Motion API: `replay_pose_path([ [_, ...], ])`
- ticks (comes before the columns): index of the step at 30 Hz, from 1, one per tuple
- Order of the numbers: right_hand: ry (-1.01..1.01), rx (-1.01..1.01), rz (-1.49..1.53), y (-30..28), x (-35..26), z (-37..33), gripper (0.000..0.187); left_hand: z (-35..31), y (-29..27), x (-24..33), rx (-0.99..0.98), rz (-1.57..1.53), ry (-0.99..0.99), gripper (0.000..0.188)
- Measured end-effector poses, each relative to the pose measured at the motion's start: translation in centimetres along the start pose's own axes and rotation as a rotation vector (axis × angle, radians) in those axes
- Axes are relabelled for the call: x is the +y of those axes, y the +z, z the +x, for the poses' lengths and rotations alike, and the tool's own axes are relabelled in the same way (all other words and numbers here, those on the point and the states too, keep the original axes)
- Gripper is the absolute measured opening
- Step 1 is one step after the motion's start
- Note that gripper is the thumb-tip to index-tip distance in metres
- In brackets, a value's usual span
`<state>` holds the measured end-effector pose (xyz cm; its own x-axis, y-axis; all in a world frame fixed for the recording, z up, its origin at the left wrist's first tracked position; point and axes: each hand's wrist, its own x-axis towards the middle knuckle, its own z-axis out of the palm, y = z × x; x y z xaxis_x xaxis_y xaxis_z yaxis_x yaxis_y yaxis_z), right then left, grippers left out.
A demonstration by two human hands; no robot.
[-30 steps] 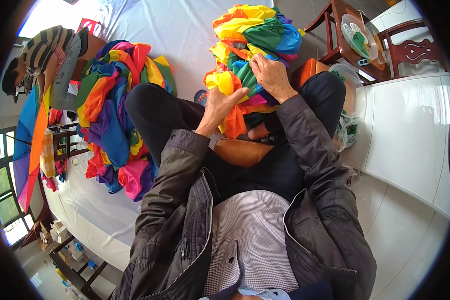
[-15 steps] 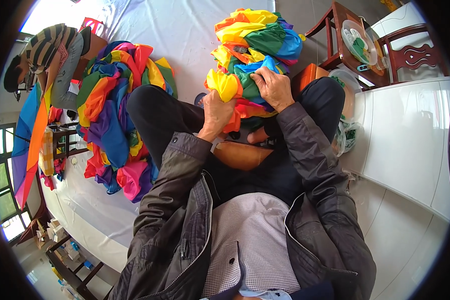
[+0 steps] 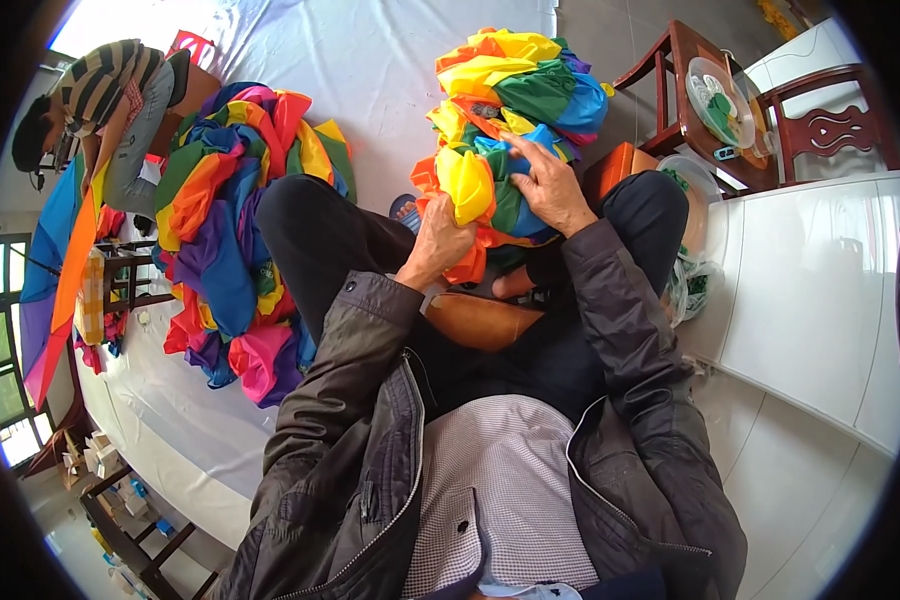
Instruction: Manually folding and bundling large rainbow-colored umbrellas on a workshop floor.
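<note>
My left hand (image 3: 440, 242) is closed on a gathered bunch of rainbow cloth (image 3: 467, 185), whose yellow and orange part puffs out above the fist. To its right, my right hand (image 3: 552, 188) rests over the blue and green folds, its index finger stretched out and its thumb apart from it. Nothing shows gripped between those fingers. Beyond both hands, a big heap of the same thin, shiny rainbow cloth (image 3: 545, 85) lies between and past my knees. Parts of the held cloth are hidden behind my hands.
Another large pile of rainbow cloth (image 3: 232, 230) lies to my left. A bent-over person (image 3: 120, 100) handles a long rainbow panel (image 3: 55, 290) at far left. Wooden chairs (image 3: 830, 125), a lidded clear tub (image 3: 715, 100) and an orange box (image 3: 615, 170) stand at right.
My right hand has let go of the blue-green cloth it pinched and opened its fingers. The yellow bunch in my left hand has shifted slightly right and down.
</note>
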<state>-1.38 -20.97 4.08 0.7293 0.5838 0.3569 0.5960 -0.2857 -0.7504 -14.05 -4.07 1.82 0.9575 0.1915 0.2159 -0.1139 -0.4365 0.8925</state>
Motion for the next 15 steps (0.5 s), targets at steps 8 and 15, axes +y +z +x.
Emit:
replay_pose_path([
  [8,0.104,-0.439,-0.024,1.2,5.7,-0.4,0.035,0.2,-0.1,1.3,-0.071,-0.082,-0.05,0.02],
  [15,-0.12,0.088,-0.432,1.4,3.7,3.2,0.019,0.0,1.0,-1.1,0.009,-0.54,-0.603,0.022],
])
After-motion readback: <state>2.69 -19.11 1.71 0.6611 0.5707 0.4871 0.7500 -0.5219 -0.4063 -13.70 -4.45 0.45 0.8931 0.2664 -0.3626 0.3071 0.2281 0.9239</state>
